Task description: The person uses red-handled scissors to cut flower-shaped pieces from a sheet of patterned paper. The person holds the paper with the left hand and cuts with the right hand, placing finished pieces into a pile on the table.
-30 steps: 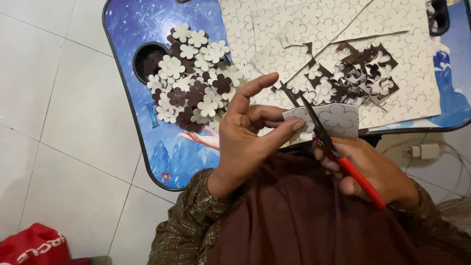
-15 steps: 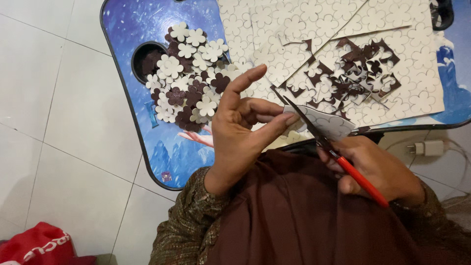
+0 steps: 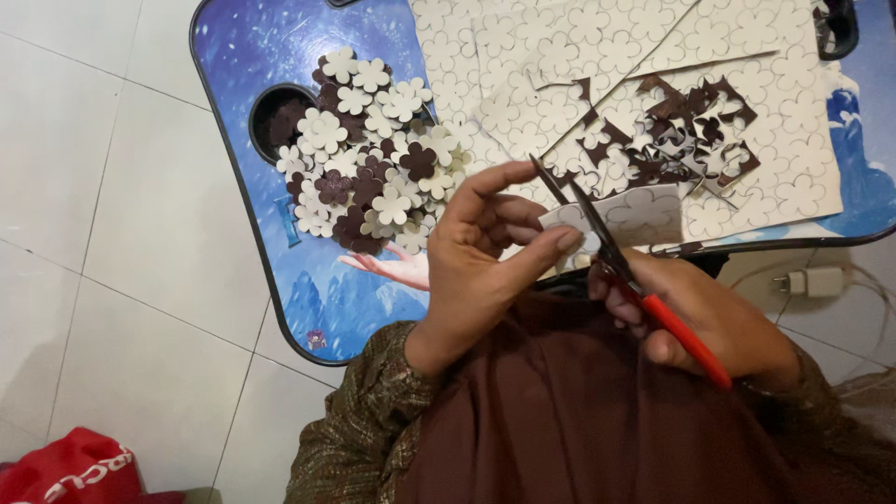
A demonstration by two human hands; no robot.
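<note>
Now the small cream sheet piece (image 3: 635,217) is pinched between the thumb and fingertips of the left hand (image 3: 485,257), raised above the near edge of the tabletop (image 3: 233,112). Compared with half a second ago and a second ago, that hand is seen tilted a little more, with the index finger lifted higher and arched over the piece. The right hand (image 3: 709,317) is closed around the red handles of the scissors (image 3: 616,252); the dark blades are parted and are now set right against the left edge of the piece, where earlier they lay lower across it. From this it is judged that cutting around a printed flower outline is in hand, with the piece being turned to meet the blades.

Beyond the piece, to its left, a heap of cut flowers (image 3: 369,149), cream and dark brown, is spread on the blue tabletop, partly covering a round cup recess (image 3: 275,117). Its shape is unchanged over the three pictures, so no new flower is judged to have been dropped yet. Farther off, behind the piece, large cream sheets printed with flower outlines (image 3: 747,84) are laid, with dark brown offcuts (image 3: 686,140) scattered on them. To the right of the piece, off the tabletop, a white charger (image 3: 817,280) lies on the floor.
</note>
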